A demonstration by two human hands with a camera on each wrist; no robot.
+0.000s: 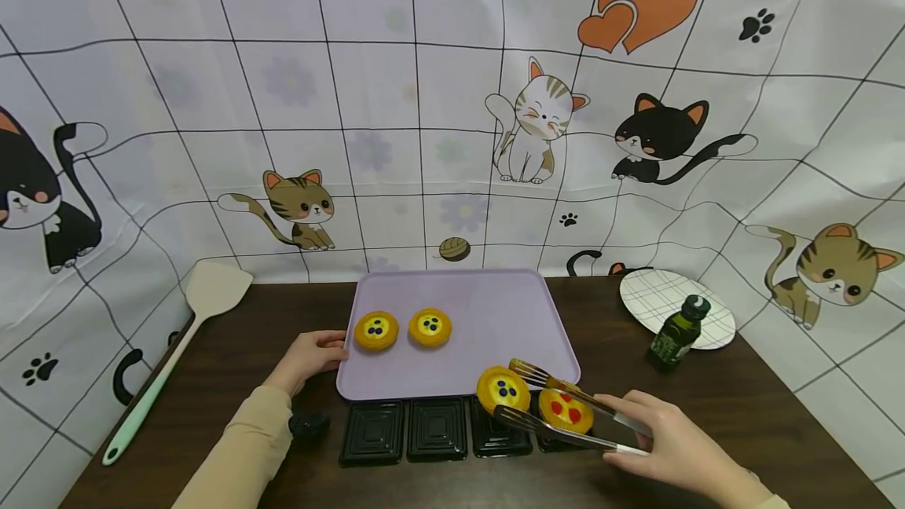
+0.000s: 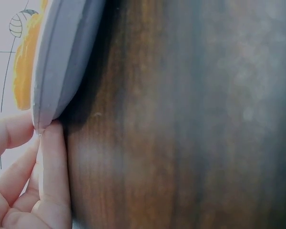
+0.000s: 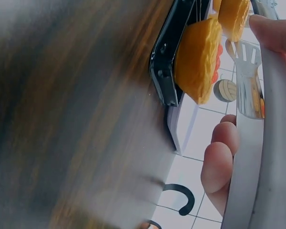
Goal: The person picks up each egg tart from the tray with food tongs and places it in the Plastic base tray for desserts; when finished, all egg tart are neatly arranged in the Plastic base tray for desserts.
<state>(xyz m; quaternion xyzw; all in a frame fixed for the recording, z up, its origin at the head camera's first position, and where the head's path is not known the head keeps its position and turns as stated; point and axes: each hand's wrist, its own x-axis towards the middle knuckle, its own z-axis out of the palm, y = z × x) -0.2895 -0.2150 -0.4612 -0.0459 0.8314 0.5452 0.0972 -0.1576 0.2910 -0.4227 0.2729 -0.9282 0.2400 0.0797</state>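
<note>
My left hand (image 1: 311,362) pinches the left rim of a lilac tray (image 1: 488,313); in the left wrist view, thumb and fingers meet at the tray's edge (image 2: 52,90). Two yellow tarts with dark berries, one far left (image 1: 376,331) and one beside it (image 1: 430,327), lie on the tray. My right hand (image 1: 665,434) holds metal tongs (image 1: 587,400), their arms spread. Between the tong tips is another berry tart (image 1: 503,389), overlapping the tray's front edge in the head view. A tart with red toppings (image 1: 566,412) sits in the rightmost cup of a black mould (image 1: 437,430), under the tongs.
A spatula with a green handle (image 1: 163,371) leans at the left. On the right stand a dark green bottle (image 1: 679,332) and a white checked plate (image 1: 657,293) behind it. A cat-print sheet (image 1: 438,116) backs the brown table (image 1: 283,313).
</note>
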